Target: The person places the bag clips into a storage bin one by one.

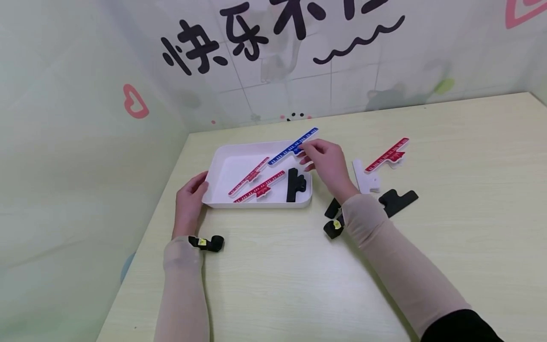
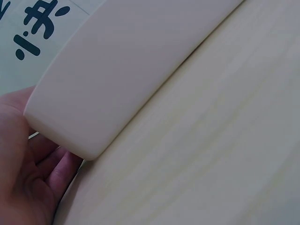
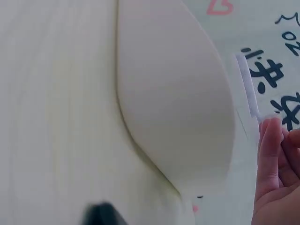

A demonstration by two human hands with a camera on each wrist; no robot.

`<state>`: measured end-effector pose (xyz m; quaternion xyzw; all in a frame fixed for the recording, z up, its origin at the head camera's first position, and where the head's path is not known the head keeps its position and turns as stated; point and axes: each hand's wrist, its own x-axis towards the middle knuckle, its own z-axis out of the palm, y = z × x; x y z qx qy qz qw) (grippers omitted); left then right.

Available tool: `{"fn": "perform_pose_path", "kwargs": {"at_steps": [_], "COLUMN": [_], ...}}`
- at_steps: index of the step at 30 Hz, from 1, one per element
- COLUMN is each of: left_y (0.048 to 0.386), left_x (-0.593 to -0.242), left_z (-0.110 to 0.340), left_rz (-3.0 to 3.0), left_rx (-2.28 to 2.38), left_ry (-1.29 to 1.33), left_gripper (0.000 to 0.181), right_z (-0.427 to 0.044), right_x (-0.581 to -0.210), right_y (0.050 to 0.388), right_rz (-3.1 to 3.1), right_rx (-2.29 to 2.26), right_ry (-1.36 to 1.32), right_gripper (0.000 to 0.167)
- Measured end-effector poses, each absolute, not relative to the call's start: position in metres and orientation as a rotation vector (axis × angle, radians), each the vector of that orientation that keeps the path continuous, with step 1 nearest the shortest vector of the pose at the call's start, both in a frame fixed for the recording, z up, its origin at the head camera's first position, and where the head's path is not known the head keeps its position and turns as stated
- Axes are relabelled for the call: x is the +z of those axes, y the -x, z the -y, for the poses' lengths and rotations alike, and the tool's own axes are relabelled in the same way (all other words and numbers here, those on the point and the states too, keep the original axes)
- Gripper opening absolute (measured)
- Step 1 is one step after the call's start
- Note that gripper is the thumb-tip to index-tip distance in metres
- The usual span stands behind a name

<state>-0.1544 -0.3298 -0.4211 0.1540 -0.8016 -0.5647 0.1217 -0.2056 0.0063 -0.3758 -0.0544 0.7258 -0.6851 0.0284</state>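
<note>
A white tray [image 1: 220,166] stands on the table, and my left hand [image 1: 188,199] grips its left end. In the left wrist view the fingers [image 2: 65,171] curl round the tray's corner. Over the tray's right part my right hand [image 1: 326,161] pinches a blue ruler-marked clip [image 1: 292,148] by its handle. The right wrist view shows only the pale edge of this clip [image 3: 247,86] beyond the fingertips. Inside the tray lie a red ruler-marked clip [image 1: 249,177], a second red clip [image 1: 260,187] and a black clip [image 1: 292,186].
Right of the tray lie another red clip [image 1: 386,155], a white clip [image 1: 365,179] and a black clip [image 1: 401,203]. A black piece [image 1: 332,208] is partly hidden by the right forearm. A printed cloth [image 1: 278,90] hangs behind the table [image 1: 273,275].
</note>
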Motion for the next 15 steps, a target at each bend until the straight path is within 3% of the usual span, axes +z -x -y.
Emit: {"fn": "perform_pose_path", "kwargs": {"at_steps": [15], "left_y": [0.156], "left_x": [-0.426], "left_z": [0.332], "left_rz": [2.342], "left_rx": [-1.623], "left_ry": [-0.456], "left_gripper": [0.033], "right_z": [0.017], "right_x": [-0.382], "right_y": [0.203], "right_rz": [-2.405], "right_rx": [-1.783], "right_ry": [0.334], "right_gripper": [0.028]}}
